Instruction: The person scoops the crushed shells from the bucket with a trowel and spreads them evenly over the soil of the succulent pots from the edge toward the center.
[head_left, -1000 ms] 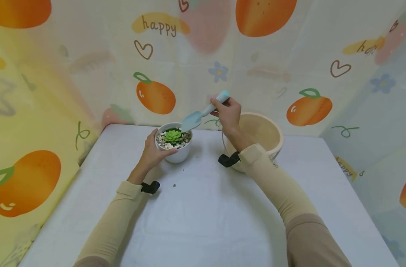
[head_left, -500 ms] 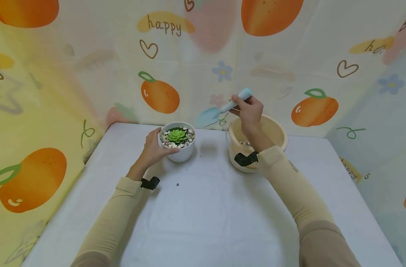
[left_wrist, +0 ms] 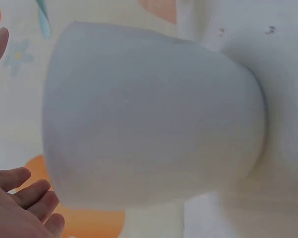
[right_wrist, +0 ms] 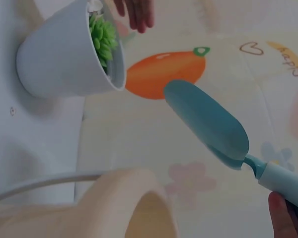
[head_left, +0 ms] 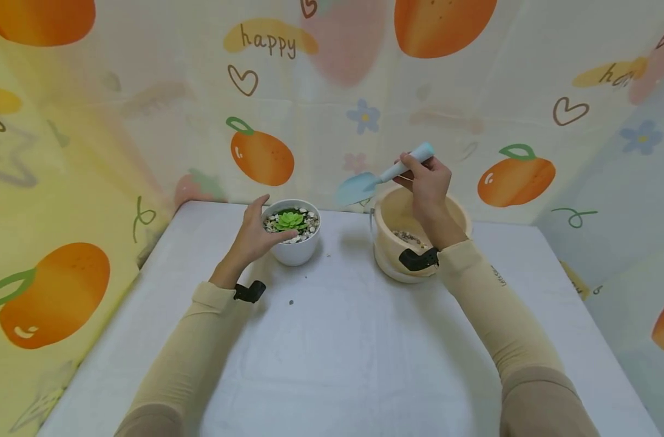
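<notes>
Trowel (head_left: 359, 186) moved over bucket (head_left: 452, 212) | left hand (head_left: 254, 233) released pot (head_left: 294, 249)

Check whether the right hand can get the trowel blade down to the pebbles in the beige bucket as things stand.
Probably yes. The right hand holds the blue trowel just above the beige bucket; its mouth is open, the pebbles lie exposed, and the left hand stays by the white pot.

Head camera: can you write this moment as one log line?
left hand: beside pot | right hand: holds trowel over bucket
</notes>
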{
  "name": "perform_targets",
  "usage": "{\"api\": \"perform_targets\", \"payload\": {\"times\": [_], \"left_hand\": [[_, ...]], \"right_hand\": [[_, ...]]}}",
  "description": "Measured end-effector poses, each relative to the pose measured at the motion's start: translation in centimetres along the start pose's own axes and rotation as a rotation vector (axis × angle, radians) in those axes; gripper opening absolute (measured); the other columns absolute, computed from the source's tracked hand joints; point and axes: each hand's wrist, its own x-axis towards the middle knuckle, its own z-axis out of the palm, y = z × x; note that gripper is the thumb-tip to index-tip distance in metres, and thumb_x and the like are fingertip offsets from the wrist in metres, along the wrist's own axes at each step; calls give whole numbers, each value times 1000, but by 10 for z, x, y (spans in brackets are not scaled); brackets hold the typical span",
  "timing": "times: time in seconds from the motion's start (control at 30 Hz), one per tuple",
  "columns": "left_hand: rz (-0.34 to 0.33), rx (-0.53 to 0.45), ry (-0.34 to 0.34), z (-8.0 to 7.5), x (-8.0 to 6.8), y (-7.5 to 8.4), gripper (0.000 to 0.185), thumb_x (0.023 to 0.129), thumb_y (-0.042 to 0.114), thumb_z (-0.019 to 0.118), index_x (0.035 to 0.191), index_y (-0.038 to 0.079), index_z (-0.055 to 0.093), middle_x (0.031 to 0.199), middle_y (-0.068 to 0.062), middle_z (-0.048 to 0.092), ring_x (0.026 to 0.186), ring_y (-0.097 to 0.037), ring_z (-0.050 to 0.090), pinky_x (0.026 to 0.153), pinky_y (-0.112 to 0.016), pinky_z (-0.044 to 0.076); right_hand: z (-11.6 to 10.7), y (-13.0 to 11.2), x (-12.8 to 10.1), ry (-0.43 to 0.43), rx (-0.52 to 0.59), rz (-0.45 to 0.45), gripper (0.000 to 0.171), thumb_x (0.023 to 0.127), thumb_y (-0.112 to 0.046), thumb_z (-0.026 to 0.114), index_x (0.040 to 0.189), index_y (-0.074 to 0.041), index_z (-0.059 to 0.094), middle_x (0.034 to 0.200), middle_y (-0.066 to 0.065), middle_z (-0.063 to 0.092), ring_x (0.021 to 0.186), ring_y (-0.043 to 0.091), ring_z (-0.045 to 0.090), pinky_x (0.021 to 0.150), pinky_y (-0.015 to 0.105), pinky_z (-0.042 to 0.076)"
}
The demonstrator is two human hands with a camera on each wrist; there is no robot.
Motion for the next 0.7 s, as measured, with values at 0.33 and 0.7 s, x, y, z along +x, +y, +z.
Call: {"api": "perform_targets", "payload": {"times": [0.33,0.7], "left_hand": [[59,-54,-15,11,13,30,104,76,44,81,154,11,21,159,-14,20,145,-34,25,116,-60,25],[135,-144,-14,31,14,54,99,78,49,77,153,12,24,158,-11,25,146,-31,25,116,-59,24]], "right_hand": [[-25,-10,6,26,55,-2,7,87,-7,72,90,-2,66,79,9,72,75,20,74,69,31,60],[-52,-22,16,44,83,-14,11,87,-8,71,92,-1,65,79,10,72,74,21,74,69,32,60]]}}
